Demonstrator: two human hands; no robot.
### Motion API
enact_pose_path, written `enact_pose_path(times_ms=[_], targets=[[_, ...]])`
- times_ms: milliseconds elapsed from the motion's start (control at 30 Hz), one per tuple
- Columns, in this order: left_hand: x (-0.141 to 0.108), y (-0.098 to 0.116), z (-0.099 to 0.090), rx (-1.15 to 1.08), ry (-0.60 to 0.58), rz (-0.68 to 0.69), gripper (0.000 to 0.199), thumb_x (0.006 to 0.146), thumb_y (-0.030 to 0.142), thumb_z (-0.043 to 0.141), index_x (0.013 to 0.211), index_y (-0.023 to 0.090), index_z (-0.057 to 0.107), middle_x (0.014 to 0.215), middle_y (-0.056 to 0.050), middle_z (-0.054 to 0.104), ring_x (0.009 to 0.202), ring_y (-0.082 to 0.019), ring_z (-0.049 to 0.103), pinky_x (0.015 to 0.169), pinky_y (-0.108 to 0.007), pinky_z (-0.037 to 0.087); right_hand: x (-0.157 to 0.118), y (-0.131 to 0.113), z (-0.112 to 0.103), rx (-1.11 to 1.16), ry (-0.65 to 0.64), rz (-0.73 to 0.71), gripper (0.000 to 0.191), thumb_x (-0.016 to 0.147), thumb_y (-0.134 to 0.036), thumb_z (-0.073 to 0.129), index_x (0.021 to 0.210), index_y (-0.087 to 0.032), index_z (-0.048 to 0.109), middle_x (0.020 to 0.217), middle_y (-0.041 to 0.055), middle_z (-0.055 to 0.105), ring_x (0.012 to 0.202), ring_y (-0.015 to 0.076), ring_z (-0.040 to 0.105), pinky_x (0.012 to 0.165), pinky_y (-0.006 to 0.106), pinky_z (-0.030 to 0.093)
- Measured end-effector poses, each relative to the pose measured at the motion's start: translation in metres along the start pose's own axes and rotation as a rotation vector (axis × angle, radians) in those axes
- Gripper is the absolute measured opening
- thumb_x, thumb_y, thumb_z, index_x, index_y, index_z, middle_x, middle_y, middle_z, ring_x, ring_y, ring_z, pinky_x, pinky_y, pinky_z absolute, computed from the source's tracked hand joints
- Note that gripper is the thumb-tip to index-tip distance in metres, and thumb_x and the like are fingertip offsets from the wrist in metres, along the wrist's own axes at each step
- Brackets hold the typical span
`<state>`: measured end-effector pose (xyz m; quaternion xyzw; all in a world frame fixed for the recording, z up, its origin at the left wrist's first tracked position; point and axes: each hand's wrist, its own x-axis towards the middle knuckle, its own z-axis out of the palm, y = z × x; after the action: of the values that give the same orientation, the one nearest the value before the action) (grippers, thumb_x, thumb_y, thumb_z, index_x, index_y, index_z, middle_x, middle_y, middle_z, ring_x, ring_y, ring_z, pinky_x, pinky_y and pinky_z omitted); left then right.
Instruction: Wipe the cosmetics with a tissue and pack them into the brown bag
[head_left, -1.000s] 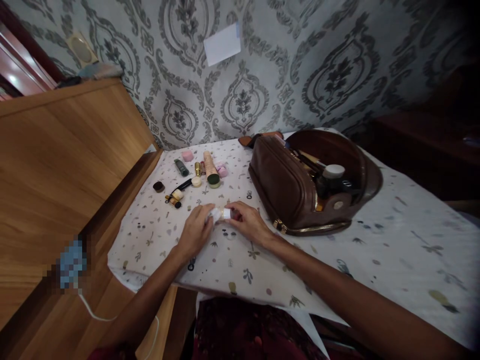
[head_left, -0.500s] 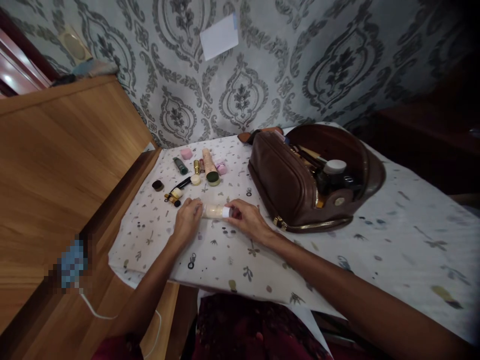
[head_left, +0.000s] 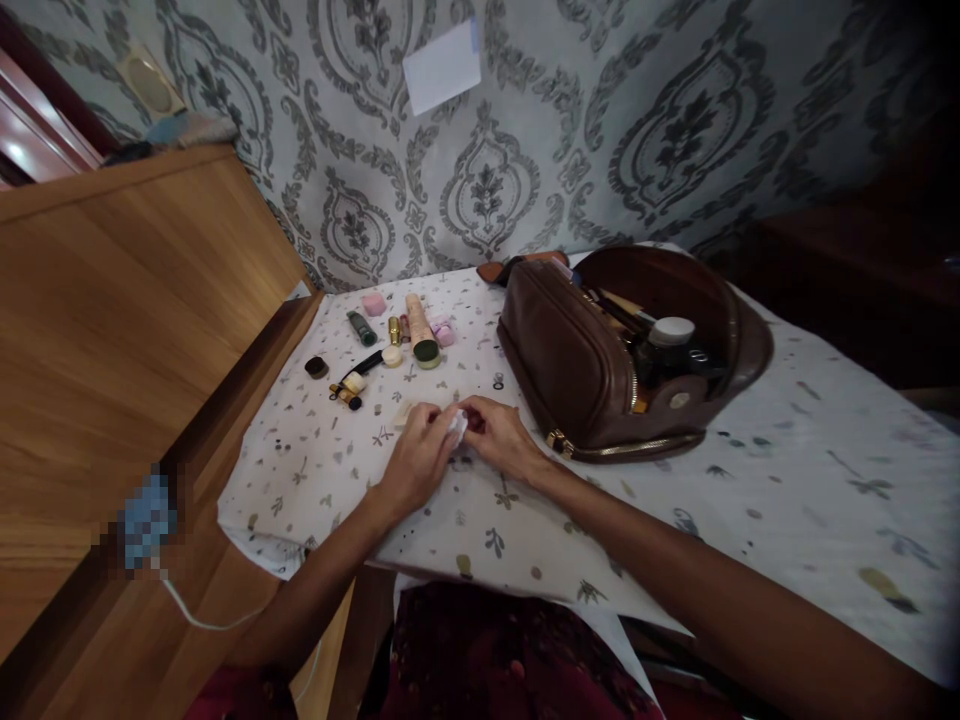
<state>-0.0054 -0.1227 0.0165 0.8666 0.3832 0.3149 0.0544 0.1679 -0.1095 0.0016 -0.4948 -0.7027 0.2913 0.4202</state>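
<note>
A small pale bottle point(head_left: 403, 414) lies across my fingers over the table, mostly hidden by my left hand point(head_left: 421, 452), which is closed around it. Something white and crumpled-looking point(head_left: 457, 427), perhaps the bottle's cap end, shows between my two hands. My right hand point(head_left: 496, 436) pinches at that white end, its fingertips close to my left fingers. Up and left of my hands lie a peach tube point(head_left: 419, 322) with a dark green cap, a green tube point(head_left: 361, 329), a gold tube point(head_left: 394, 330) and a pink item point(head_left: 373, 304).
A brown leather bag point(head_left: 570, 355) stands open to the right, packed with items including a white-lidded jar point(head_left: 671, 331). A round dark lid point(head_left: 316, 368) rests at the left of the patterned tablecloth point(head_left: 300, 470). The wooden panel point(head_left: 150, 330) borders the left side.
My left hand has moved right along the bottle toward my right hand and now covers most of it. My right hand has stayed nearly in place.
</note>
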Motion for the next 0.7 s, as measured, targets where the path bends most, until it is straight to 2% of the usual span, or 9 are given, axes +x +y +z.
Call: enact_pose_path(times_ms=[100,200,333,433,533,633,700], targets=[[-0.003,-0.002,0.003,0.048,-0.005,0.039,0.038,0.1,0.023,0.039,0.137,0.022,0.047,0.109,-0.009,0.049,0.102,-0.021,0.051,0.09,-0.037,0.049,0.0,0.0,-0.002,0.018,-0.014,0.019,0.013,0.077,-0.021,0.062,0.089,-0.017,0.067,0.071,-0.0002,0.065,0.064,0.0145,0.055,0.062,0.026,0.043],[-0.01,-0.018,-0.004,0.119,0.002,0.007,0.038,0.1,0.022,0.038,0.136,0.023,0.048,0.109,-0.009,0.049,0.101,-0.021,0.05,0.088,-0.037,0.05,0.0,-0.001,-0.003,0.01,-0.021,0.045,0.015,0.077,-0.026,0.068,0.089,-0.017,0.066,0.069,-0.0014,0.062,0.063,0.0144,0.054,0.062,0.026,0.042],[-0.02,-0.041,-0.018,0.169,-0.011,-0.089,0.036,0.099,0.02,0.038,0.133,0.02,0.051,0.105,-0.009,0.049,0.098,-0.02,0.052,0.085,-0.035,0.05,0.0,0.0,-0.001,-0.024,-0.031,0.031,0.015,0.075,-0.021,0.069,0.089,-0.018,0.065,0.071,-0.0023,0.06,0.063,0.0136,0.053,0.062,0.025,0.04],[-0.021,-0.048,-0.029,0.178,-0.051,-0.198,0.031,0.098,0.021,0.04,0.124,0.018,0.057,0.102,-0.008,0.05,0.093,-0.02,0.053,0.084,-0.034,0.05,-0.002,0.002,0.001,-0.046,-0.022,-0.022,0.019,0.075,-0.016,0.069,0.093,-0.019,0.064,0.079,-0.0009,0.06,0.066,0.0134,0.054,0.063,0.025,0.042],[-0.014,-0.041,-0.038,0.138,-0.03,-0.236,0.029,0.098,0.02,0.042,0.122,0.018,0.058,0.101,-0.007,0.052,0.093,-0.02,0.054,0.086,-0.035,0.049,-0.005,0.001,0.001,-0.062,-0.018,-0.095,0.025,0.077,-0.012,0.067,0.099,-0.021,0.062,0.09,0.0013,0.06,0.071,0.0138,0.057,0.067,0.025,0.044],[-0.001,-0.02,-0.043,0.067,0.006,-0.181,0.028,0.097,0.019,0.042,0.122,0.018,0.055,0.104,-0.007,0.055,0.101,-0.021,0.055,0.092,-0.035,0.048,-0.009,-0.003,0.002,-0.127,-0.039,-0.174,0.028,0.081,-0.01,0.062,0.106,-0.022,0.058,0.097,0.0029,0.06,0.074,0.015,0.059,0.069,0.026,0.045],[0.009,-0.004,-0.043,0.029,-0.016,-0.122,0.025,0.098,0.019,0.042,0.118,0.019,0.056,0.104,-0.007,0.056,0.101,-0.02,0.055,0.093,-0.034,0.047,-0.011,-0.006,0.002,-0.222,-0.058,-0.226,0.024,0.085,-0.009,0.058,0.106,-0.021,0.057,0.098,0.004,0.06,0.077,0.0167,0.059,0.068,0.027,0.044]])
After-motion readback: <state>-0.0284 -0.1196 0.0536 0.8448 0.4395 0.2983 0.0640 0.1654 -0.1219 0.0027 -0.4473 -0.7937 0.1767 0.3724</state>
